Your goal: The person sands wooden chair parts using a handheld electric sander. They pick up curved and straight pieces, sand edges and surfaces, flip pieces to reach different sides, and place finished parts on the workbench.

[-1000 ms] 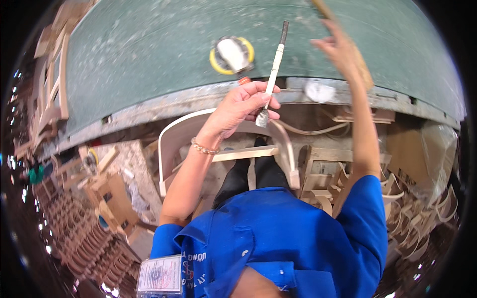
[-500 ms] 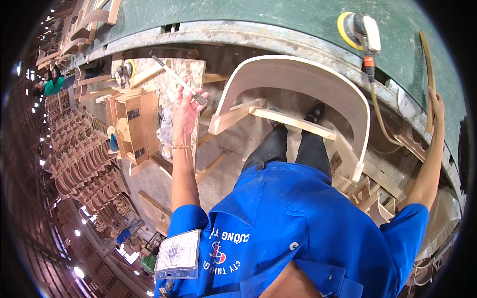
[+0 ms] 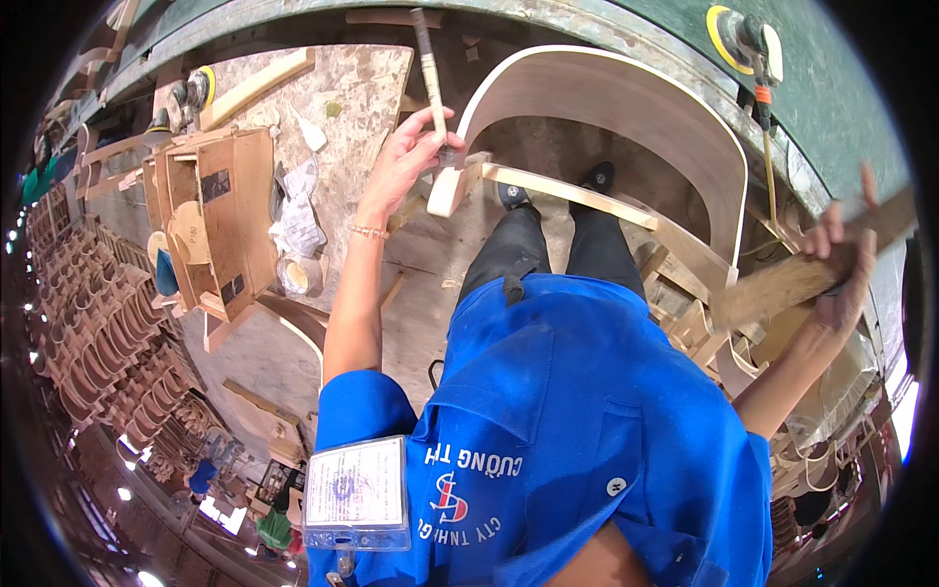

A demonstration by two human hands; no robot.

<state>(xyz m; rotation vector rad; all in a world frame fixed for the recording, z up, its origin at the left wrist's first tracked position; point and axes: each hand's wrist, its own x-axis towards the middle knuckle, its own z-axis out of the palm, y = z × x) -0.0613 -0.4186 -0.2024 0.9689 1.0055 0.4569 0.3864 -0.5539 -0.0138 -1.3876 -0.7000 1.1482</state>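
Observation:
My left hand (image 3: pixel 406 157) grips a slim rod-like tool (image 3: pixel 430 78) with a pale middle and dark ends; its exact kind I cannot make out. That hand is right beside the left end of a curved wooden chair frame (image 3: pixel 611 78), whose pale crossbar (image 3: pixel 567 196) spans in front of my legs. On the right, my right hand (image 3: pixel 841 259) is closed around a flat wooden strip (image 3: pixel 768 292), blurred by motion. The strip slants over the right end of the frame.
A green-topped workbench (image 3: pixel 636 24) runs along the far side, carrying a yellow-rimmed sander (image 3: pixel 743 44) with a hose. At left a worn board (image 3: pixel 362 83) holds a wooden box (image 3: pixel 220 205), a tape roll (image 3: pixel 300 275) and crumpled plastic (image 3: pixel 298 210). Stacked chair parts (image 3: pixel 117 342) stand beyond.
My right hand has lifted the wooden strip off the bench and brought it inward. The left hand, still gripping the rod-like tool, has moved right and up against the frame's end.

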